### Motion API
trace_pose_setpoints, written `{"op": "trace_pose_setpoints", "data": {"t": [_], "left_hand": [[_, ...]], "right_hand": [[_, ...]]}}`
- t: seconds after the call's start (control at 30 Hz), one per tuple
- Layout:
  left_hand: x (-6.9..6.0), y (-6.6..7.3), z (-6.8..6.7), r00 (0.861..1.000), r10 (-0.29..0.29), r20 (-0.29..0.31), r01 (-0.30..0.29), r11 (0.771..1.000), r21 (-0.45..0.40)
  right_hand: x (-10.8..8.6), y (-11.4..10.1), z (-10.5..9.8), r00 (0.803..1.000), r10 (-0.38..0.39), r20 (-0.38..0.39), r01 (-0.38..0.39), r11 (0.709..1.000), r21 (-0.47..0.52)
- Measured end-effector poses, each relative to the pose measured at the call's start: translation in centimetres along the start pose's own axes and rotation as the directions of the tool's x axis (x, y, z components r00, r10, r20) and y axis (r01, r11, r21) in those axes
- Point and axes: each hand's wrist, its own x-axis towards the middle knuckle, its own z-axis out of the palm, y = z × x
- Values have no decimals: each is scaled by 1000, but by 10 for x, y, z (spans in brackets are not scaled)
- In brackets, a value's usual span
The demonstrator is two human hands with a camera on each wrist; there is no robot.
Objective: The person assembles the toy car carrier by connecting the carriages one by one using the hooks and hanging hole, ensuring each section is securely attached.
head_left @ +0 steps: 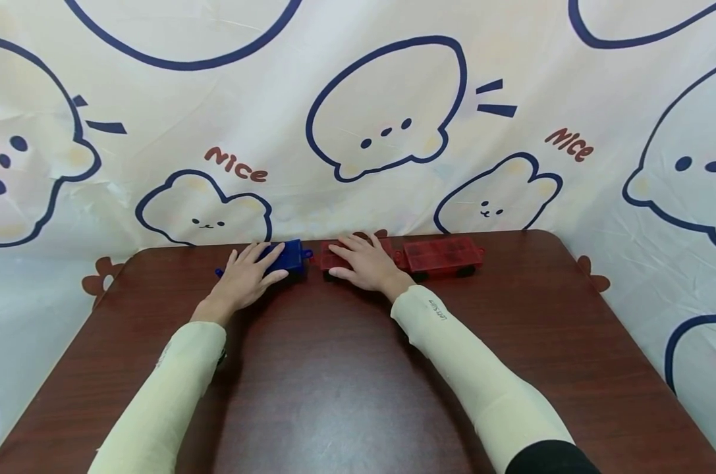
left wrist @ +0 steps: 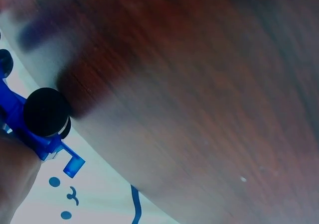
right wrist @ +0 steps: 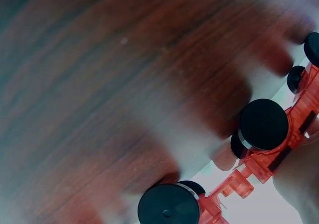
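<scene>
A translucent blue toy train car (head_left: 294, 254) stands along the table's far edge. My left hand (head_left: 245, 280) holds it from above, thumb along the near side and fingers across the top. To its right is a red toy train car (head_left: 329, 261), gripped from above by my right hand (head_left: 366, 264); in the right wrist view a fingertip (right wrist: 224, 158) shows past its black wheel (right wrist: 263, 124). The blue car's right hitch (head_left: 307, 254) is close to the red car's left end; whether they are linked I cannot tell. Another red car (head_left: 443, 254) adjoins on the right.
The dark brown wooden table (head_left: 334, 388) has rounded far corners. A white cloth (head_left: 369, 204) with blue cartoon drawings hangs right behind the cars and along both sides. At the blue car's left end a blue hitch (left wrist: 75, 166) sticks out.
</scene>
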Motion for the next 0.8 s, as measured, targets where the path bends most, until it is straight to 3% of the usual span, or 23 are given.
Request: {"op": "trace_pose_setpoints", "data": {"t": [0.5,0.8], "left_hand": [[0,0,-1,1000,16,2,-16,1000,-14],[1,2,1,999,36,7,-37,998,54]], "right_hand": [[1,-1,-1,1000,-8,0,8,1000,0],[0,-1,-1,1000,-12,-7,12,1000,0]]}}
